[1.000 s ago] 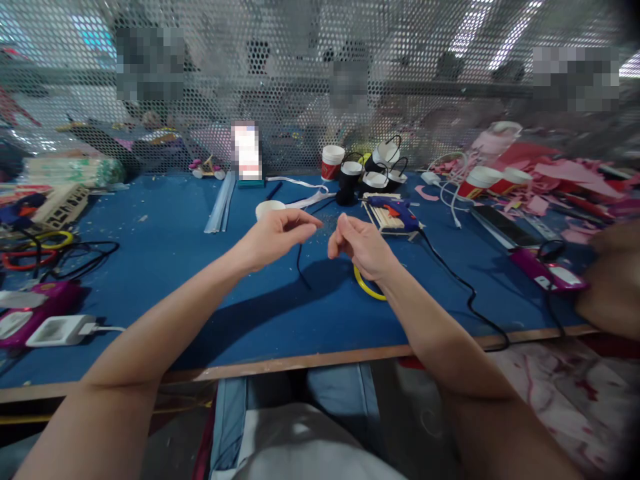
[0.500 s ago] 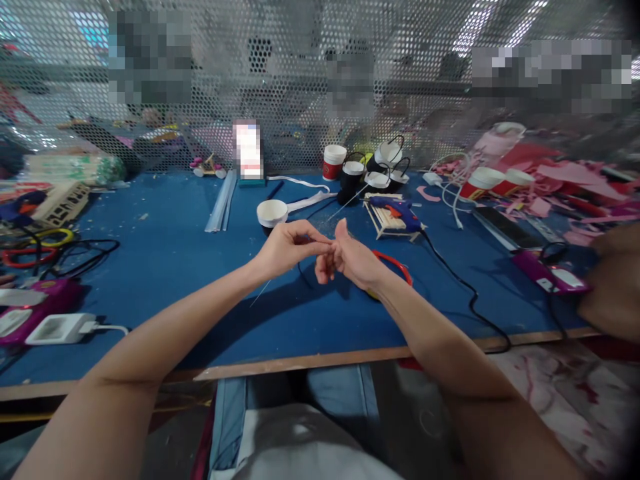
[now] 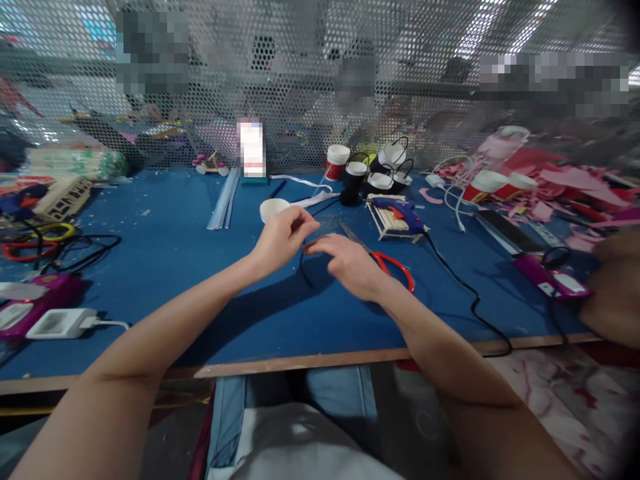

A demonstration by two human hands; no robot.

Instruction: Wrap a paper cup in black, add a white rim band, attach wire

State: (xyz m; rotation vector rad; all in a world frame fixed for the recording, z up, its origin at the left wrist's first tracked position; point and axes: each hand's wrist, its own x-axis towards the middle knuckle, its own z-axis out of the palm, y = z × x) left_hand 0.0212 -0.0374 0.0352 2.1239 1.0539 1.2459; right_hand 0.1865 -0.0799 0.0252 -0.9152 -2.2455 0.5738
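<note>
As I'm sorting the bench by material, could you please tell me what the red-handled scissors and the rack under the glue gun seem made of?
Scissors: handles probably smooth plastic, given their even red colour; blades likely metal, being grey and slender. Rack: apparently unfinished wood, judging by its pale, matte sticks.

Dim, cool light comes from ceiling strips (image 3: 483, 27) at the far right, glinting through the perforated metal screen (image 3: 210, 80). A soft shadow (image 3: 270, 303) darkens the blue tabletop (image 3: 170, 213) below the left hand (image 3: 283, 241). The phone screen (image 3: 252, 150) glares white behind pixelation; edges look stretched, blurry, right corners black.
</note>
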